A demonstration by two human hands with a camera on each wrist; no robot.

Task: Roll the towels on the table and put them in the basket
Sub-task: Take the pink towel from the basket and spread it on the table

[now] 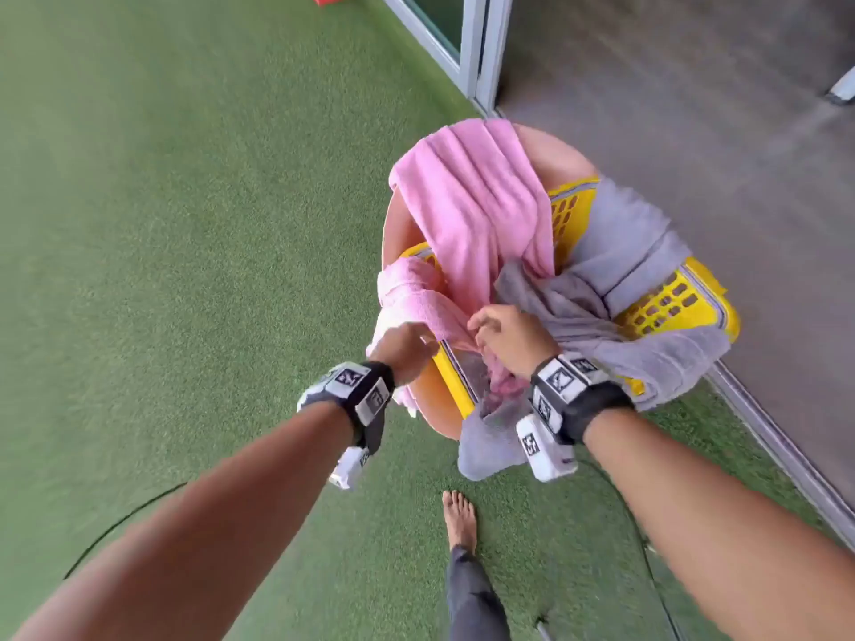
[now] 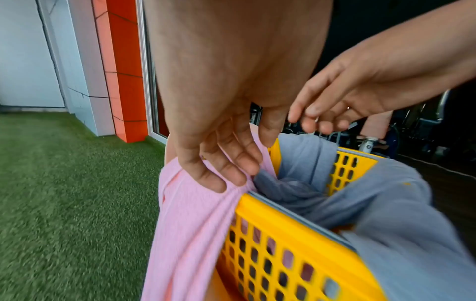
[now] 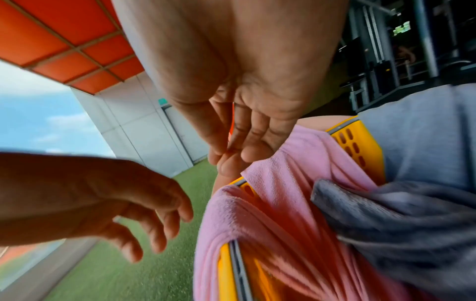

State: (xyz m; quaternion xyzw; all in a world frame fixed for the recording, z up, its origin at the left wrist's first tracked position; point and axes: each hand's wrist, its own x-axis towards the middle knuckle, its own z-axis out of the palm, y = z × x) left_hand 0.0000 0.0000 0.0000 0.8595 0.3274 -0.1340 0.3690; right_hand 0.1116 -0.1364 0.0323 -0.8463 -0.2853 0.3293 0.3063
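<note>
Head view: a yellow perforated plastic basket [image 1: 666, 303] stands on a round peach-coloured table [image 1: 562, 152] beside green artificial turf [image 1: 185, 224]. A pink terry towel [image 1: 472, 210] hangs unrolled over the basket's far and left rims, and a grey terry towel [image 1: 624, 252] drapes over its right and near rims. The left hand [image 1: 405, 351] is at the pink towel's fold on the near-left rim; the right hand [image 1: 509, 337] hovers just right of it, above the basket's middle.

Left wrist view: the left hand [image 2: 221, 126] has its fingers [image 2: 206, 177] curled down into the pink towel [image 2: 190, 224], pinching a bunched fold against the basket [image 2: 288, 234] rim. The right hand [image 2: 360, 89] hangs above the grey towel [image 2: 386, 203], fingers loosely bent, holding nothing.

Right wrist view: the right hand [image 3: 247, 114] has nearly straight fingers [image 3: 257, 150], their tips just beside the pink towel [image 3: 296, 163] edge; whether they touch it is unclear. The left hand [image 3: 123, 205] shows left of the basket [image 3: 360, 146].
</note>
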